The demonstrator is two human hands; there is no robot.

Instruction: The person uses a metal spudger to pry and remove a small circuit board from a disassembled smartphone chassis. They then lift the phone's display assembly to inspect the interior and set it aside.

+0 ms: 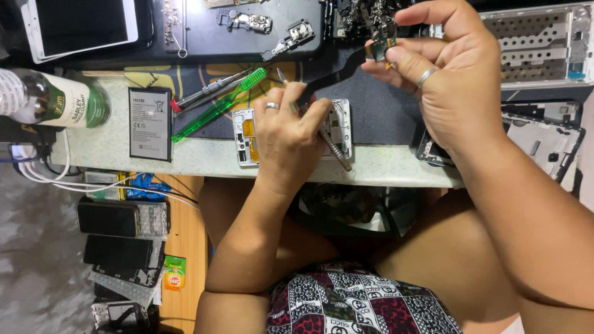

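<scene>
Head view, battery (150, 124), green toothbrush (219, 105), screwdriver (207, 93) beside left hand (286, 133)

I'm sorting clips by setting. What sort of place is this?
Most likely a phone repair bench. A loose phone battery lies by a green toothbrush, the left hand works tweezers over an opened white phone frame, and the right hand holds a small part with flex ribbon.

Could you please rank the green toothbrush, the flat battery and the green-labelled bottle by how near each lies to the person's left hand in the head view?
1. Green toothbrush: just beside the left hand, on the dark mat.
2. Flat battery: farther out on the same side, lying on the pale counter.
3. Green-labelled bottle: farthest, lying on its side at the counter's end.
</scene>
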